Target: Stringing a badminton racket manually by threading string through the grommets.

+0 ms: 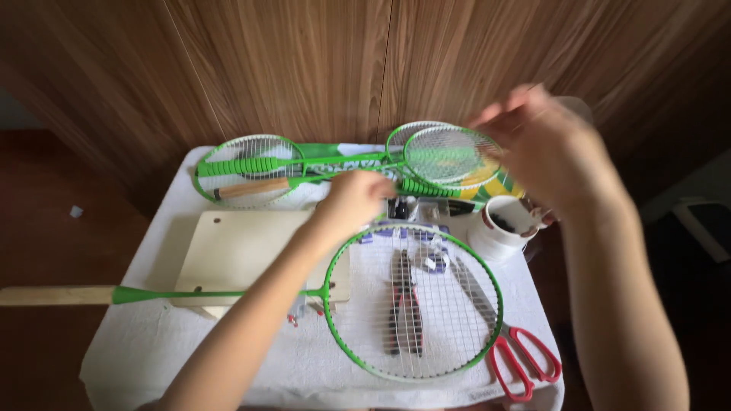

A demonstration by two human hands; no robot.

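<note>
A green badminton racket [417, 304] lies flat on the white cloth, its head at the front and its pale handle pointing left. My left hand [354, 199] rests closed at the top rim of that racket head; what it pinches is hidden. My right hand [544, 148] is raised and blurred above the far right, fingers apart, over a white cup [499, 228]. Whether it holds anything I cannot make out. Under the strings lie pliers [405, 301].
Several more green rackets [251, 167] lie along the back by the wooden wall. Red-handled scissors [518, 354] sit at the front right. A pale wooden board [240, 247] lies on the left of the white-covered table [152, 335]. Small clips [415, 207] sit near the cup.
</note>
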